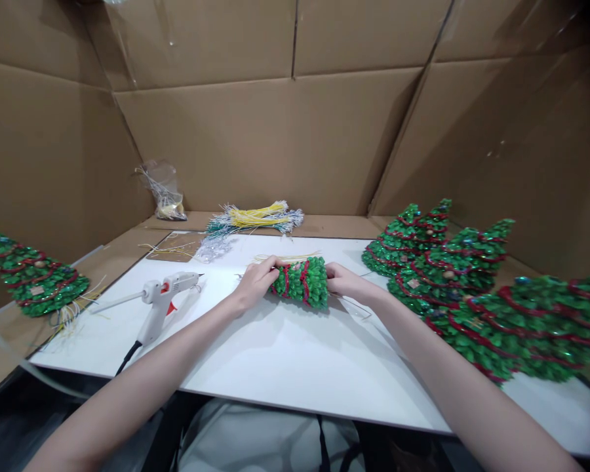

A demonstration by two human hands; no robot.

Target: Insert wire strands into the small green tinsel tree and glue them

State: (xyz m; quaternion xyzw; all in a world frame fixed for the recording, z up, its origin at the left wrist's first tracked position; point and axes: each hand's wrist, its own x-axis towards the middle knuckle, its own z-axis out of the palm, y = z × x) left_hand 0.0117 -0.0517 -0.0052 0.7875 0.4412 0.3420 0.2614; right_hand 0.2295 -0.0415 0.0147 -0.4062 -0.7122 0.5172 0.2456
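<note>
A small green artificial Christmas tree (302,282) with red garland lies on its side over the white tabletop, its base turned to the right. My left hand (256,282) is closed around its narrow end, which is mostly hidden by the fingers. At the base, my right hand (347,282) has its fingers curled in against the underside; what they grip there is hidden. Thin wire (356,307) trails from the base below my right hand. Some pale yellow wires (295,255) lie just behind the tree.
A white hot glue gun (160,301) stands at left. Several decorated trees (437,262) crowd the right side; another tree (39,278) is at far left. Behind lie bundled yellow and white wires (258,215) and a clear plastic bag (167,193). Cardboard walls (255,137) enclose the table.
</note>
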